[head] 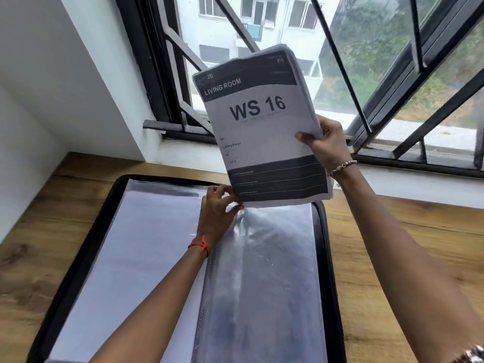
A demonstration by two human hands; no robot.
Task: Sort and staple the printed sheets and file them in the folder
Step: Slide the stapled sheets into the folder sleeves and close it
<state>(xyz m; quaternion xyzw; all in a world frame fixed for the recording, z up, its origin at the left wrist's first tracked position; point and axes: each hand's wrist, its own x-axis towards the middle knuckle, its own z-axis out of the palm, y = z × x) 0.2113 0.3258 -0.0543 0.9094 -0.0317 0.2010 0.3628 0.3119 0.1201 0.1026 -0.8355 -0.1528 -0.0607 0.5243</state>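
stack of printed sheets, top page reading "ws 16" and "living room", held upright above the far edge of the open black folder. right hand grasps the stack's right edge, thumb on the front page. left hand pinches the top edge of a clear plastic sleeve just below the stack's near left corner. the folder lies flat on the wooden table, beneath the barred window.

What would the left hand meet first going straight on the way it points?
The bottom corner of the printed sheets, just ahead of the left hand; they may already touch.
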